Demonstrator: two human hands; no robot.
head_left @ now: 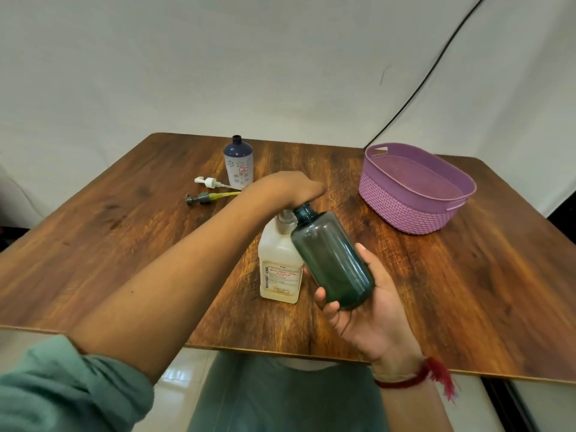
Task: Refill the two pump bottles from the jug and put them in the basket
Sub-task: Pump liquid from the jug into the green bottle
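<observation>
Two hands work close together. Your right hand (367,307) grips the dark teal translucent plastic bottle (333,260), tilted, its open neck just beside the grey top of the cream rectangular plastic jug (280,275). Your left hand (286,188) lies over that top — whether its fingers clasp it, I cannot tell. Beyond your left hand stands the navy-and-white plastic bottle (238,163), with the white pump head (208,182) and grey pump head (199,199) lying beside it. Beyond your right hand sits the purple woven-look plastic basket (405,213).
</observation>
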